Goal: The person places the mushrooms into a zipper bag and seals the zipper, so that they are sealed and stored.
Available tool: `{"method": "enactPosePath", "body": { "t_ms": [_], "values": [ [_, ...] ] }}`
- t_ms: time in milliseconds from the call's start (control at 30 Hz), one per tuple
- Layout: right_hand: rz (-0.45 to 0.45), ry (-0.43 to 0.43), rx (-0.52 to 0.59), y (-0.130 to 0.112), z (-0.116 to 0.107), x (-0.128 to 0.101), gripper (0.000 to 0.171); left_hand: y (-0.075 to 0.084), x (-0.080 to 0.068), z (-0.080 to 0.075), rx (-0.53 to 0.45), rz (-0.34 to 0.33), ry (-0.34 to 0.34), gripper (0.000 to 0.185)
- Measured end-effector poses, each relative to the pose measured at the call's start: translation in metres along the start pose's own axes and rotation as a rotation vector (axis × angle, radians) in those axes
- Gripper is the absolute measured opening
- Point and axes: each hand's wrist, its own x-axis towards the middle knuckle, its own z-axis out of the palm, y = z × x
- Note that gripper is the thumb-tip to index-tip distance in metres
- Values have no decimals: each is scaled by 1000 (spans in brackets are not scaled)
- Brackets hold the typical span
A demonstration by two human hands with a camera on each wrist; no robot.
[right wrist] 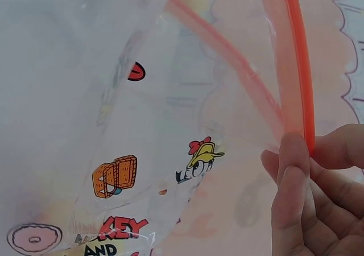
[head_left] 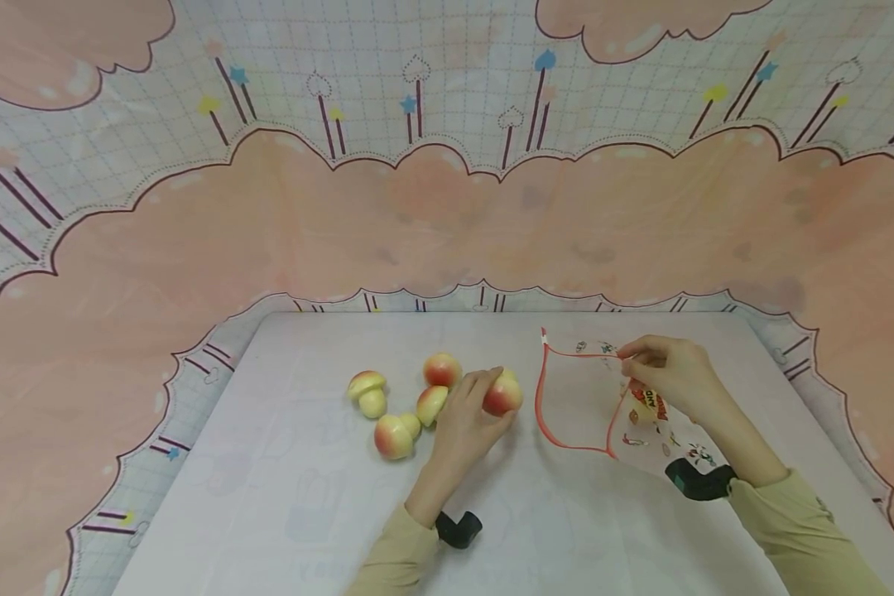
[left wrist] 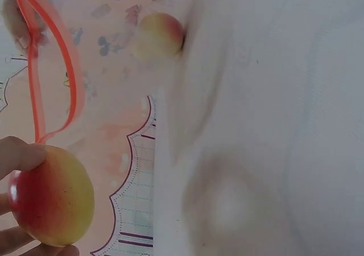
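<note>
My left hand (head_left: 462,426) grips a round red-and-yellow toy fruit (head_left: 503,392), just left of a clear zip bag (head_left: 540,399) with an orange-red rim. In the left wrist view the fingers curl round one side of this fruit (left wrist: 54,196). The thumb and fingers of my right hand (head_left: 674,372) pinch the rim at its right side, and the mouth gapes toward the left hand. Cartoon prints cover the film in the right wrist view. Another red-and-yellow fruit (left wrist: 162,34) shows in the bag's lower part, partly blurred by the film.
Left of the left hand lie a round toy fruit (head_left: 442,369) and several mushroom-shaped yellow-and-red pieces, among them one mushroom (head_left: 367,393) and a second mushroom (head_left: 395,435). The left hand partly covers another piece (head_left: 431,405). A white table (head_left: 268,513) meets a patterned cloth (head_left: 447,232) behind.
</note>
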Motion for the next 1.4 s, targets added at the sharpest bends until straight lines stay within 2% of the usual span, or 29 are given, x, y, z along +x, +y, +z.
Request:
{"method": "enactPosePath", "body": {
  "t_ms": [400,700,1100,1400],
  "values": [
    [-3,-2,-2,-1,1,0,28,12,2,-9,-53,25,10,56],
    [-2,0,1,-1,0,-2,26,25,1,-13,-100,96,12,57],
    [-10,0,-7,0,-1,-2,27,35,6,-8,-181,104,-22,56],
    [-13,2,-15,0,0,-3,27,40,8,-7,-210,101,-99,58]
  ]
}}
